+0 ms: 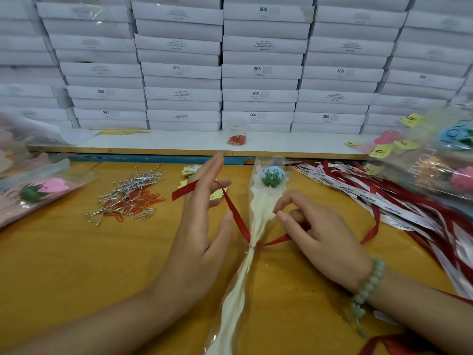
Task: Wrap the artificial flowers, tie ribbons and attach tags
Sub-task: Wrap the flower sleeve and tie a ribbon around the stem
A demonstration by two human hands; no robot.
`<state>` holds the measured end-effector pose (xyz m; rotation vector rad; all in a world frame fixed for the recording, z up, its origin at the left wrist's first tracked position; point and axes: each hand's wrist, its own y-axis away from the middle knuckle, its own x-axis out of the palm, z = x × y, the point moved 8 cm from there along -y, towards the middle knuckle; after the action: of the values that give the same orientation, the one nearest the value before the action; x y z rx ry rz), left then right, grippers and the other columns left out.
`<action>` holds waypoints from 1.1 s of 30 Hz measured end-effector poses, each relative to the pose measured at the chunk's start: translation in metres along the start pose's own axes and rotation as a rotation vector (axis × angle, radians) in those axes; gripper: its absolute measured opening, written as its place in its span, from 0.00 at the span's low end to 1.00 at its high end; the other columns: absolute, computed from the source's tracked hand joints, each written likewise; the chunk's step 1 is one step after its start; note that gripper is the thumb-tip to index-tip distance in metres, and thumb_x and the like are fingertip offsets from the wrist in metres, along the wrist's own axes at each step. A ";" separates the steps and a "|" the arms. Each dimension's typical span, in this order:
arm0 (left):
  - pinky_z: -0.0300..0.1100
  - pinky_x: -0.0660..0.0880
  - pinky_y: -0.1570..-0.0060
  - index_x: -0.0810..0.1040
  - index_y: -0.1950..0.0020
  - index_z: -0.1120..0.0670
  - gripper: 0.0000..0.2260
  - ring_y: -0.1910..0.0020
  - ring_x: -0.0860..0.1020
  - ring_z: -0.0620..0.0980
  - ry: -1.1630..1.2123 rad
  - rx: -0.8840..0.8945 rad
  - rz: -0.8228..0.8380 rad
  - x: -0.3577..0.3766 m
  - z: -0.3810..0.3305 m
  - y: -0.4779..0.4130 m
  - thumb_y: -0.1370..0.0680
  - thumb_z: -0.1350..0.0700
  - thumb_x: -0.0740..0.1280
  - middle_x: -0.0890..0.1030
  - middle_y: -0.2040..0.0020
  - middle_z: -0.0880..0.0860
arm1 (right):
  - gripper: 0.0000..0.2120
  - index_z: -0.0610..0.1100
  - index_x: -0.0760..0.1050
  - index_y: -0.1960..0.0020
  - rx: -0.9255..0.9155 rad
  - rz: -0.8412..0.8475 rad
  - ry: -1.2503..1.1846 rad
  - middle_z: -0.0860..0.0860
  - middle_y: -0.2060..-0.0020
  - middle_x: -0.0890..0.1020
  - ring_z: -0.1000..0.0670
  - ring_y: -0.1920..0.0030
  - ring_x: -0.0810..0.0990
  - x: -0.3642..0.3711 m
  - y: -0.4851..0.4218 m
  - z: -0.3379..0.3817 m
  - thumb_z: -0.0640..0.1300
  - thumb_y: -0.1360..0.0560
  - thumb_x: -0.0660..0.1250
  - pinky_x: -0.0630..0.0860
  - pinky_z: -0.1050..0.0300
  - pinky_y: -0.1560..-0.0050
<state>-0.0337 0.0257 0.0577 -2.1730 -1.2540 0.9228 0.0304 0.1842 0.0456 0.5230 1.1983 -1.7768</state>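
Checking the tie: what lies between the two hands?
In the head view, the flower lies between the left hand and right hand, with the ribbon running from each hand to its neck.

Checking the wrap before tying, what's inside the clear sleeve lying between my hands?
A blue artificial flower with green leaves sits near the top of the clear sleeve, above cream inner paper. Any stem is covered by that paper.
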 end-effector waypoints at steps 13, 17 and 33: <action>0.36 0.72 0.38 0.64 0.25 0.53 0.23 0.37 0.76 0.43 -0.153 0.405 0.179 0.022 -0.027 0.005 0.20 0.65 0.60 0.64 0.24 0.45 | 0.12 0.68 0.63 0.42 -0.267 0.251 -0.159 0.57 0.71 0.69 0.56 0.71 0.69 0.020 0.007 0.030 0.57 0.23 0.62 0.67 0.62 0.69; 0.44 0.60 0.27 0.65 0.25 0.57 0.22 0.24 0.60 0.54 -0.250 0.499 0.287 0.033 -0.033 0.013 0.20 0.64 0.57 0.64 0.23 0.49 | 0.06 0.60 0.70 0.59 -0.262 0.273 -0.243 0.52 0.71 0.72 0.54 0.72 0.69 0.021 0.007 0.031 0.55 0.24 0.65 0.66 0.63 0.69; 0.45 0.74 0.40 0.63 0.26 0.40 0.24 0.31 0.70 0.44 -0.146 0.303 0.502 0.046 -0.015 0.017 0.19 0.57 0.61 0.58 0.23 0.41 | 0.08 0.40 0.81 0.53 -0.096 0.071 -0.759 0.49 0.72 0.80 0.58 0.75 0.75 0.003 0.001 0.019 0.43 0.22 0.66 0.70 0.69 0.71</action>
<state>0.0036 0.0575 0.0418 -2.2329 -0.5704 1.3885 0.0321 0.1659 0.0513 -0.1706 0.7068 -1.6164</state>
